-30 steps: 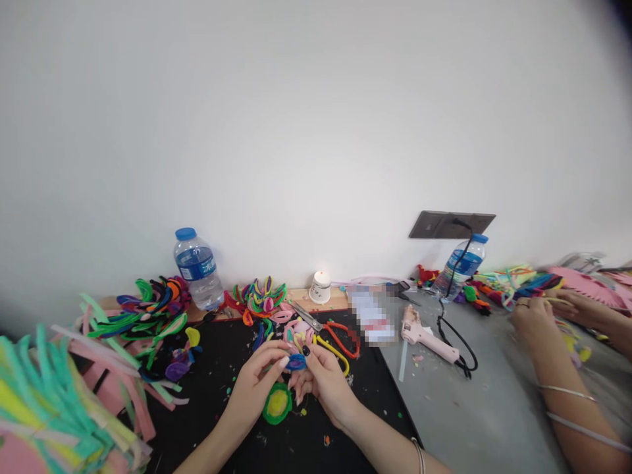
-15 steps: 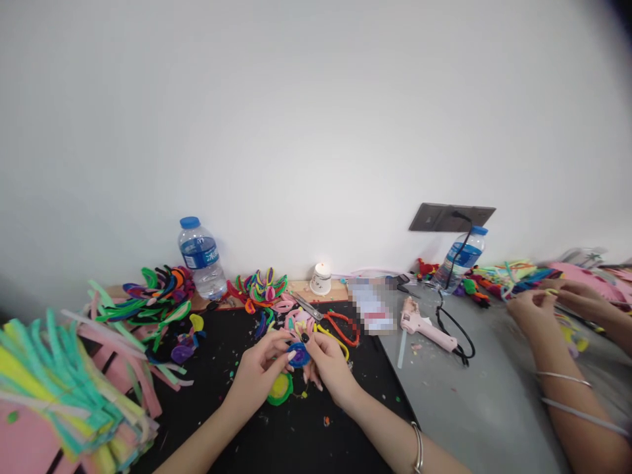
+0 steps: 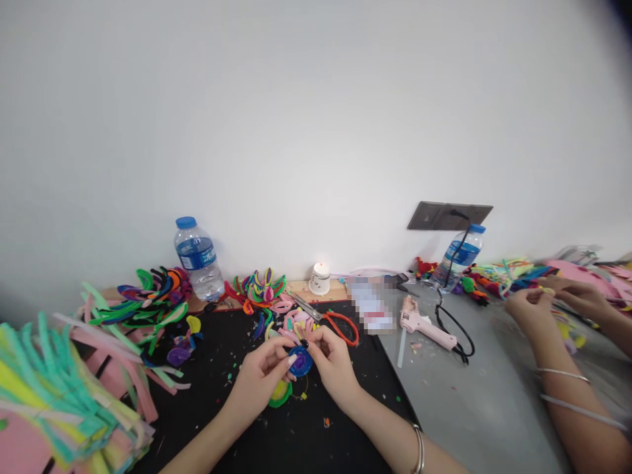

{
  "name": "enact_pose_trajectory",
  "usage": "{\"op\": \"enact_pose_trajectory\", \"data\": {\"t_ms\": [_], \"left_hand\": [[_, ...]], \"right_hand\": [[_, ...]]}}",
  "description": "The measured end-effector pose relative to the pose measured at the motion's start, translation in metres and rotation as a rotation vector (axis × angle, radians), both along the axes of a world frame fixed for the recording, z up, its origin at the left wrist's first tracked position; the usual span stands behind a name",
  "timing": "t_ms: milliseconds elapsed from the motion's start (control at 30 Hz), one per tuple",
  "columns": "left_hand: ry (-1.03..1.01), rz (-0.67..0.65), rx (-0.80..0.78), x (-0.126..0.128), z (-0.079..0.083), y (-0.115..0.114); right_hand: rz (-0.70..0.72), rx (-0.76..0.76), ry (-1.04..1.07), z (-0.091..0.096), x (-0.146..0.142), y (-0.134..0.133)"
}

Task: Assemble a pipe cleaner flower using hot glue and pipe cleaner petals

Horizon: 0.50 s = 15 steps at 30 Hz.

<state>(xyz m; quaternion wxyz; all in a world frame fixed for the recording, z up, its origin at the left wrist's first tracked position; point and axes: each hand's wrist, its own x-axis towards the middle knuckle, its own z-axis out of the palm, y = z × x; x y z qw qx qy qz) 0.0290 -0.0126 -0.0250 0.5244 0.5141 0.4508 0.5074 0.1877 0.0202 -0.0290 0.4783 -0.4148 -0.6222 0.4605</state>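
A flat blue pipe-cleaner coil [image 3: 300, 361] with a purple middle is held up between my two hands, over the black mat. My left hand [image 3: 264, 372] is closed, its thumb and fingers pinching the coil's left edge. At the coil's upper right, my right hand [image 3: 337, 368] is closed too, thumb and index finger pressed together next to a small black spot; I cannot tell whether that is a nail or a loose piece. Just below lies a green coil with a yellow middle [image 3: 280, 392], partly hidden by my left hand. Behind my fingers is a pink-and-yellow pipe-cleaner bunch [image 3: 299, 324].
Scissors [image 3: 340, 322] with orange handles lie behind my right hand. A paper cup [image 3: 319, 279] and water bottle [image 3: 199, 260] stand by the wall. Pipe cleaners [image 3: 64, 401] heap up at left. A pink glue gun [image 3: 424, 328] lies right; beyond it, another person's hands [image 3: 536, 306] work.
The blue coil has turned more face-on and sits slightly lower. My right fingers have curled in from beneath it. A yellow curved strip beside my right hand no longer shows.
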Motion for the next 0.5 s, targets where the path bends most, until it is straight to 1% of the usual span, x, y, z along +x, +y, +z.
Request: {"op": "enact_pose_trajectory", "data": {"t_ms": [233, 500], "left_hand": [[0.016, 0.034, -0.037, 0.0003, 0.0040, 0.0002], [-0.019, 0.053, -0.057, 0.0007, 0.0067, 0.0015]], "right_hand": [[0.021, 0.012, 0.005, 0.0005, 0.0003, 0.0010], [0.050, 0.001, 0.031, 0.0050, 0.0000, -0.0004]]}}
